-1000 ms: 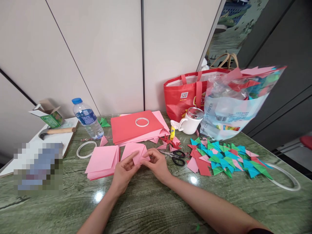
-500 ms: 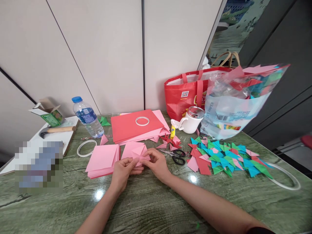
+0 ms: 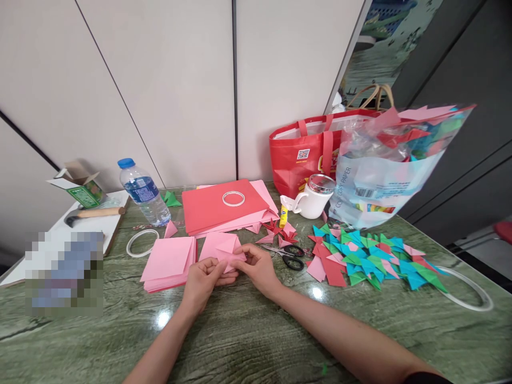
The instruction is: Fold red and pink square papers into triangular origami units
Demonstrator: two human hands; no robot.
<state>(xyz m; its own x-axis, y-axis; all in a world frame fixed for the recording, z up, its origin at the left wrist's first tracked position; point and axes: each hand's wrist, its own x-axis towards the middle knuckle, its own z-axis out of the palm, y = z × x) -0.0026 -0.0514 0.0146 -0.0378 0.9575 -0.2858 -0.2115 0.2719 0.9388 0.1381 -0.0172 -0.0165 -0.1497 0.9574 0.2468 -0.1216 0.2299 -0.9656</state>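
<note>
A small pink paper piece (image 3: 229, 254), partly folded, sits between my two hands just above the green marble table (image 3: 256, 330). My left hand (image 3: 206, 282) pinches its near edge with thumb and fingers closed. My right hand (image 3: 258, 266) grips its right corner, fingers curled over the fold. A stack of pink squares (image 3: 168, 258) lies just left of my left hand. Black-handled scissors (image 3: 288, 255) lie right of my right hand.
Behind stand red and pink sheets (image 3: 224, 209) with a tape ring (image 3: 233, 198), a water bottle (image 3: 143, 193), a white mug (image 3: 313, 198), a glue stick (image 3: 282, 216), a red bag (image 3: 312, 152) and a plastic bag (image 3: 384, 170). Folded triangles (image 3: 372, 258) spread right; a tape roll (image 3: 141, 242) lies left.
My left hand's fingers have curled in and closed on the pink piece. The piece has been lowered and turned slightly between both hands.
</note>
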